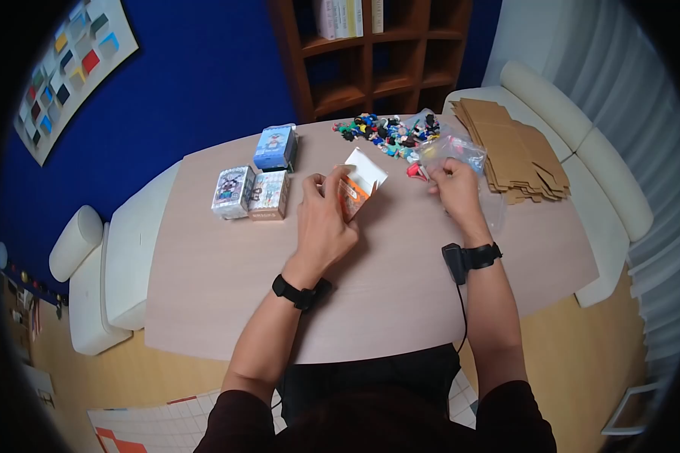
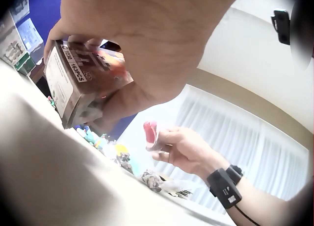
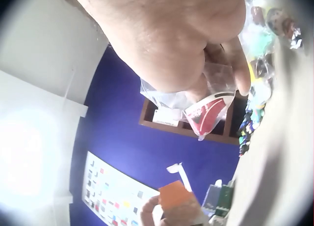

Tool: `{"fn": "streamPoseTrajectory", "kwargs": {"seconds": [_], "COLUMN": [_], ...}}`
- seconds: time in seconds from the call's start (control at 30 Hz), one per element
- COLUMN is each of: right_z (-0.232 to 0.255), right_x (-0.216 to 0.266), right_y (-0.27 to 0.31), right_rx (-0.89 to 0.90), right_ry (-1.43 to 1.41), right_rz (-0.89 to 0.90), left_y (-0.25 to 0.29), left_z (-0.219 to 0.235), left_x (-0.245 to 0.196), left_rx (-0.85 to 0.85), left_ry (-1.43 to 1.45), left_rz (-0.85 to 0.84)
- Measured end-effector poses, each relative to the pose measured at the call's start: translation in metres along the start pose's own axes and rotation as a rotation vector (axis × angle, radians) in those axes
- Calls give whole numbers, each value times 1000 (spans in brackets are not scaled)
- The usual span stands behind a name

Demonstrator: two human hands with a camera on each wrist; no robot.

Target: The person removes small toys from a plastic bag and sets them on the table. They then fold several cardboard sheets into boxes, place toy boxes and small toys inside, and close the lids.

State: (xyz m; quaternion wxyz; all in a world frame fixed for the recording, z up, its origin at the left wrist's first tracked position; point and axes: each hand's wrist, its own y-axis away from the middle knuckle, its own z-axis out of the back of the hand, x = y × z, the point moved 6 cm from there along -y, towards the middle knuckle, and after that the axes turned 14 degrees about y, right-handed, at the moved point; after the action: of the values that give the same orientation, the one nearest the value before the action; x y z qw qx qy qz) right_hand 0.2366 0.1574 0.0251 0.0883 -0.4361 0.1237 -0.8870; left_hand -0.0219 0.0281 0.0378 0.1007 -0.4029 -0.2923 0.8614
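Over the counter (image 1: 400, 294), an orange carton (image 1: 352, 198) is clasped by the left hand (image 1: 325, 225); to its right, a clear bag (image 3: 164, 96) with a red-and-white piece (image 3: 210, 116) is pinched by the right hand (image 1: 459, 192). Through a loose pinch, the bag could be dropped.

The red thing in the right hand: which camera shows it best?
The right wrist view: the red thing looks largest there, its clear bag visible too. The head view shows it tiny beside the right hand; the left wrist view, smaller and paler.
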Motion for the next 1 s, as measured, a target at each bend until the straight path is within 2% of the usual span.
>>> {"fn": "streamPoseTrajectory", "kwargs": {"seconds": [0.07,0.17,0.27,0.37,0.47,0.57,0.67,0.77,1.0], "right_z": [-8,-4,-12,-23,-13,-10,-15,-19,-34], "right_x": [4,42,70,84,101,97,103,117,136], "right_y": [1,18,36,50,64,66,70,74,55], "right_rx": [38,64,92,31,-204,-350,-432,-266,39], "right_ry": [-244,-540,-678,-621,-259,94,297,184,128], "right_rz": [-43,79,206,204,172,165,404,460,631], "left_y": [3,6,7,9,10,11,11,11,6], "left_z": [0,0,-1,-5,-4,-4,-3,0,21], "left_x": [0,-5,-13,-15,-28,-37,-46,-44,-32], "left_rx": [-1,-14,6,13,14,0,-1,-39,-155], "left_ry": [10,55,39,13,-9,-23,-72,-95,-58], "left_rz": [-26,-34,-23,-51,-99,-120,-143,-168,-123]}}
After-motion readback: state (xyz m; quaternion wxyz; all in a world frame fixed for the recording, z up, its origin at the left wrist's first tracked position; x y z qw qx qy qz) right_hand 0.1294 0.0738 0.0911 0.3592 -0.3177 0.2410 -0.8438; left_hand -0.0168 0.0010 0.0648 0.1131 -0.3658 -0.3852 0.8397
